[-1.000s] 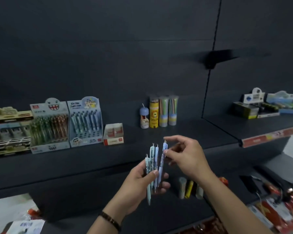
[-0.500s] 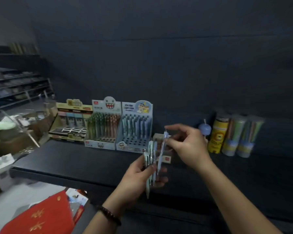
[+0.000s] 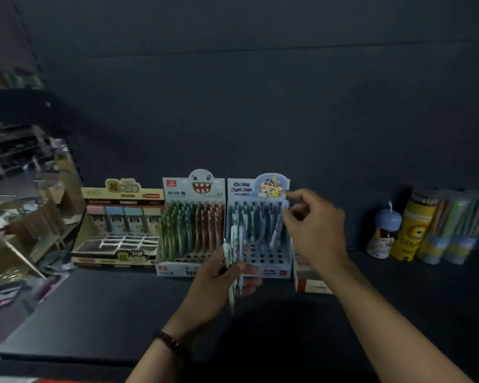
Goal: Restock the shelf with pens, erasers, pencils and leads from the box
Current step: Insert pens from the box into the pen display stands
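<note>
The left hand (image 3: 216,283) is curled tight around a few light blue pens (image 3: 241,244). They stand up with their tips down, above the dark shelf (image 3: 108,313). A bit farther, the right hand (image 3: 315,233) pinches the top of one more pen (image 3: 279,225). It tilts over the holes of the blue box (image 3: 263,258).

On the shelf (image 3: 108,313) I see the left display box (image 3: 119,230), middle display box (image 3: 191,225) and right display box (image 3: 257,214) side by side, with tubes (image 3: 440,230) further right. My left hand (image 3: 219,283) holds pens (image 3: 237,239) before them.
</note>
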A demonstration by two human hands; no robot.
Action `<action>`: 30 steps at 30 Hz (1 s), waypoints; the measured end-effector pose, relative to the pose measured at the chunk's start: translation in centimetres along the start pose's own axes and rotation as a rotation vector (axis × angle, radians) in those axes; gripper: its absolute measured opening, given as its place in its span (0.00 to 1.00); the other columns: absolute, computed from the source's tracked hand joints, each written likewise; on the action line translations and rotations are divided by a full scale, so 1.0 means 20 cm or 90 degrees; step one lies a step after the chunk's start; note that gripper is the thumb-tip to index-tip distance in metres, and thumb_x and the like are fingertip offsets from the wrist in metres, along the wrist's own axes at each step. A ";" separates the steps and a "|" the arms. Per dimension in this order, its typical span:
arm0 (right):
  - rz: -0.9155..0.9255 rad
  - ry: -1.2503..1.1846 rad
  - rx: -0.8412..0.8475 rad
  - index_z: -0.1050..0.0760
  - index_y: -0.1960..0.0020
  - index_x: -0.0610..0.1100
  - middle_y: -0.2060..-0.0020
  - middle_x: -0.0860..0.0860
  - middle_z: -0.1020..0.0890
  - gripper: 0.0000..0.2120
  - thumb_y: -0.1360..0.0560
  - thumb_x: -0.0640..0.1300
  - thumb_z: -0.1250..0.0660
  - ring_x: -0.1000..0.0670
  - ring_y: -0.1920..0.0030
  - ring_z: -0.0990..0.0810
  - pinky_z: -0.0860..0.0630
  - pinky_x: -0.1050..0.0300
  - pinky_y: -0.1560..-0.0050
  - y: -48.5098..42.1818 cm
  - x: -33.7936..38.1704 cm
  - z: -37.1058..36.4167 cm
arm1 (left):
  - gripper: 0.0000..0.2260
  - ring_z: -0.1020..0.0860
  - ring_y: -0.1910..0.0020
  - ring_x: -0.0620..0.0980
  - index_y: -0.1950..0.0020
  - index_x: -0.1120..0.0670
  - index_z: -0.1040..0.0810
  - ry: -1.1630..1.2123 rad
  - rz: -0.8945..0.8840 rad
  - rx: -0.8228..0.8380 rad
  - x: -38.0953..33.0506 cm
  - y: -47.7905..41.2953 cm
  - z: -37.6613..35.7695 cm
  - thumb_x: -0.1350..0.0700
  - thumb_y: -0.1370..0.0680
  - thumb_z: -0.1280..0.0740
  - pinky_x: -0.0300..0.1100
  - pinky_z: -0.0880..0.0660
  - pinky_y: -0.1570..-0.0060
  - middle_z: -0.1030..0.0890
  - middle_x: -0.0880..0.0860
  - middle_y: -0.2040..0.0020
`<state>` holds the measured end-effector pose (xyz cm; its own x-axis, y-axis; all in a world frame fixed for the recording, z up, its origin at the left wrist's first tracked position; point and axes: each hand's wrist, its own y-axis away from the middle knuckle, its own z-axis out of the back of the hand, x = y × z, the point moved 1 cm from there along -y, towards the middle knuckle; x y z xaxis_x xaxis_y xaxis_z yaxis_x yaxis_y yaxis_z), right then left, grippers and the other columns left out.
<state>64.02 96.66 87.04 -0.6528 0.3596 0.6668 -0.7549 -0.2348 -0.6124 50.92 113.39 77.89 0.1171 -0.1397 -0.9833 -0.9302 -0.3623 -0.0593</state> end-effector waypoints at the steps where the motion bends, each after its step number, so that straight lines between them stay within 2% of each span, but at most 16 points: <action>1: -0.007 0.021 -0.002 0.17 0.41 0.53 0.65 0.62 0.17 0.10 0.22 0.44 0.25 0.64 0.59 0.17 0.17 0.54 0.45 0.00 -0.01 -0.02 | 0.14 0.14 0.45 0.67 0.28 0.55 0.24 0.006 0.003 0.010 0.01 -0.04 0.03 0.62 0.13 0.38 0.60 0.17 0.42 0.15 0.66 0.45; 4: -0.011 0.061 0.004 0.17 0.40 0.50 0.63 0.64 0.18 0.09 0.21 0.44 0.25 0.67 0.59 0.18 0.23 0.75 0.55 0.00 -0.03 -0.08 | 0.13 0.14 0.51 0.63 0.29 0.58 0.26 0.000 0.013 0.038 0.05 -0.12 0.05 0.61 0.13 0.37 0.54 0.17 0.49 0.14 0.63 0.49; 6: -0.015 0.086 0.000 0.16 0.40 0.50 0.61 0.61 0.16 0.09 0.20 0.45 0.26 0.64 0.60 0.17 0.29 0.79 0.57 0.00 -0.03 -0.12 | 0.13 0.14 0.52 0.61 0.29 0.55 0.25 -0.002 0.020 0.057 0.07 -0.13 0.04 0.60 0.13 0.37 0.52 0.17 0.50 0.14 0.62 0.49; 8: -0.017 0.103 -0.002 0.16 0.40 0.50 0.59 0.57 0.14 0.10 0.20 0.44 0.26 0.60 0.59 0.16 0.28 0.76 0.55 0.00 -0.04 -0.16 | 0.13 0.14 0.50 0.62 0.29 0.51 0.24 0.015 0.021 0.065 0.09 -0.13 0.04 0.58 0.13 0.38 0.54 0.16 0.47 0.14 0.63 0.46; 10: -0.027 0.104 0.001 0.17 0.41 0.50 0.60 0.58 0.14 0.09 0.21 0.44 0.26 0.59 0.59 0.16 0.21 0.67 0.56 0.00 -0.06 -0.18 | 0.13 0.15 0.50 0.61 0.28 0.51 0.25 0.046 0.019 0.063 0.10 -0.12 0.06 0.58 0.12 0.39 0.54 0.17 0.46 0.15 0.64 0.45; 12: -0.039 0.104 0.008 0.17 0.41 0.51 0.61 0.58 0.15 0.09 0.21 0.44 0.26 0.58 0.59 0.16 0.19 0.61 0.56 -0.01 -0.07 -0.20 | 0.13 0.16 0.49 0.61 0.28 0.51 0.25 0.056 0.017 0.062 0.11 -0.11 0.07 0.58 0.12 0.39 0.53 0.17 0.46 0.15 0.63 0.46; 16: -0.059 0.117 0.035 0.18 0.41 0.54 0.57 0.57 0.14 0.09 0.21 0.45 0.27 0.58 0.57 0.16 0.16 0.55 0.53 -0.03 -0.11 -0.23 | 0.13 0.15 0.49 0.62 0.29 0.53 0.26 0.068 0.026 0.069 0.12 -0.11 0.07 0.60 0.13 0.38 0.56 0.16 0.44 0.14 0.62 0.47; 19: -0.055 0.157 0.092 0.19 0.47 0.55 0.56 0.55 0.15 0.06 0.21 0.46 0.28 0.55 0.58 0.16 0.15 0.50 0.53 -0.03 -0.15 -0.25 | 0.12 0.15 0.49 0.63 0.30 0.54 0.26 0.076 0.026 0.067 0.12 -0.11 0.06 0.60 0.13 0.38 0.55 0.16 0.45 0.15 0.63 0.48; 21: -0.059 0.167 0.122 0.18 0.46 0.55 0.53 0.53 0.14 0.05 0.20 0.47 0.29 0.54 0.56 0.15 0.14 0.48 0.52 -0.03 -0.15 -0.26 | 0.11 0.15 0.49 0.64 0.30 0.55 0.26 0.078 0.023 0.066 0.13 -0.11 0.06 0.61 0.13 0.38 0.55 0.17 0.46 0.15 0.63 0.48; 24: -0.064 0.183 0.125 0.17 0.40 0.54 0.50 0.53 0.13 0.10 0.20 0.53 0.30 0.52 0.52 0.14 0.14 0.48 0.48 -0.04 -0.11 -0.24 | 0.11 0.15 0.50 0.65 0.30 0.56 0.26 0.079 0.012 0.073 0.13 -0.11 0.07 0.62 0.13 0.38 0.55 0.18 0.47 0.16 0.65 0.48; 26: -0.049 0.143 0.076 0.17 0.41 0.54 0.58 0.57 0.14 0.10 0.20 0.54 0.29 0.56 0.57 0.15 0.15 0.52 0.53 -0.02 -0.05 -0.22 | 0.11 0.15 0.50 0.65 0.31 0.56 0.26 0.080 0.006 0.078 0.13 -0.11 0.07 0.62 0.13 0.37 0.55 0.18 0.47 0.16 0.65 0.48; 28: -0.048 0.053 0.071 0.16 0.44 0.55 0.64 0.58 0.15 0.07 0.21 0.53 0.26 0.60 0.62 0.16 0.19 0.62 0.59 0.03 0.00 -0.22 | 0.12 0.16 0.51 0.64 0.31 0.56 0.26 0.093 0.005 0.085 0.13 -0.11 0.07 0.63 0.14 0.37 0.55 0.18 0.47 0.17 0.65 0.49; 30: -0.056 0.000 0.151 0.16 0.45 0.56 0.61 0.60 0.16 0.08 0.23 0.54 0.23 0.65 0.58 0.18 0.25 0.73 0.61 0.10 0.04 -0.25 | 0.12 0.16 0.52 0.63 0.31 0.55 0.24 0.089 -0.004 0.092 0.12 -0.10 0.07 0.63 0.14 0.37 0.55 0.18 0.49 0.17 0.64 0.50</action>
<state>62.41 101.03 84.23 -0.5843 0.3881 0.7127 -0.8023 -0.4083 -0.4354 52.66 115.12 75.31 0.1613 -0.2675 -0.9500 -0.9684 -0.2284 -0.1001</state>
